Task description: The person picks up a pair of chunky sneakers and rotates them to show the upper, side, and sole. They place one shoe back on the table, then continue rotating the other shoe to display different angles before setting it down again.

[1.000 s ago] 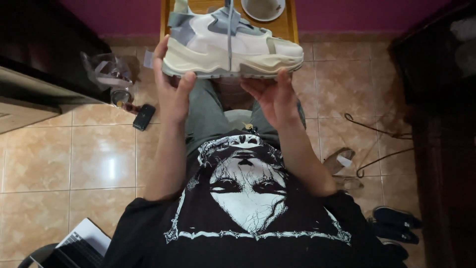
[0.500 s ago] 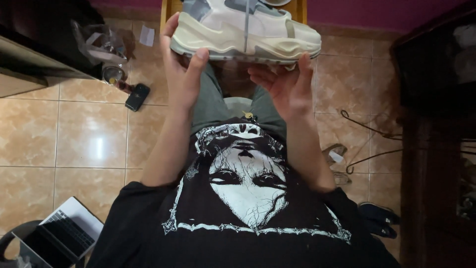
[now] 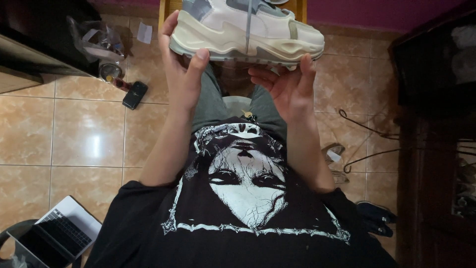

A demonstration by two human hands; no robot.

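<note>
The left hand (image 3: pixel 182 74) grips the heel of the pale shoe (image 3: pixel 246 31) while the right hand (image 3: pixel 287 87), spread open (palm up), supports its sole from below to keep it level

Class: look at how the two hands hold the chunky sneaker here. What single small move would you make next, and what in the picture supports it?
Probably close the right hand up against the sole. The sneaker is held level above the lap; the left hand wraps its heel end with the thumb pressed on the sole's side, while the right hand's fingers only spread loosely under the toe end, so that end looks less secure.
</note>
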